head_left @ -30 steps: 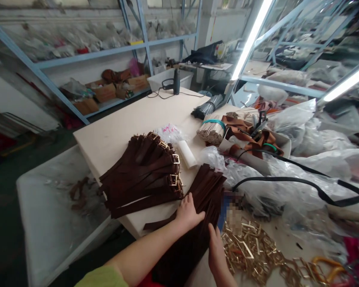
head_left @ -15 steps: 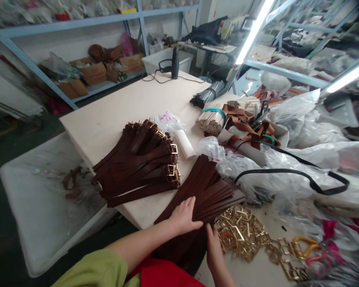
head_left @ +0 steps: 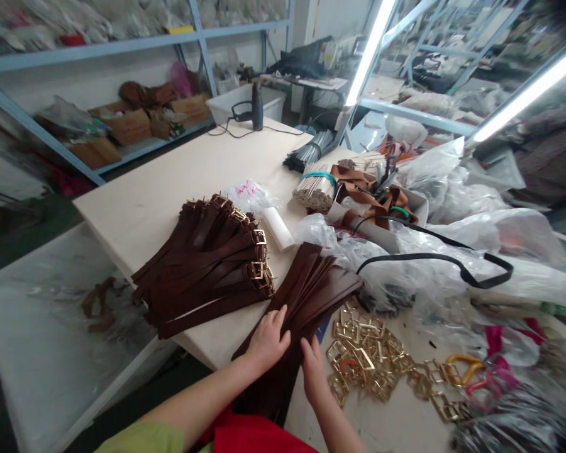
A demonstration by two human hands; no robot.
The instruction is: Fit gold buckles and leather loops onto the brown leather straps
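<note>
A thick fan of dark brown leather straps [head_left: 306, 283] hangs over the front edge of the table toward my body. My left hand [head_left: 268, 340] lies on top of the straps, fingers stretched out and thumb apart. Against their right edge rests my right hand [head_left: 315, 371], its thumb and a finger apart and pointing up; its other fingers are partly hidden. Close by on the right is a heap of gold-coloured metal buckles [head_left: 368, 355]. To the left, a pile of brown straps with buckles fitted [head_left: 207, 264] is spread on the table.
A white roll [head_left: 278, 228] and a plastic bag [head_left: 249, 195] lie behind the straps. Beyond are a banded bundle of pale strips [head_left: 315, 190] and a black strap [head_left: 419, 258] over plastic bags. A large white bin [head_left: 38, 352] stands at left below the table [head_left: 122, 214].
The view has shifted, so the table things appear further left. The loose straps are drawn closer together, exposing more buckles and a blue patch at their right edge. Both hands stay against the straps.
</note>
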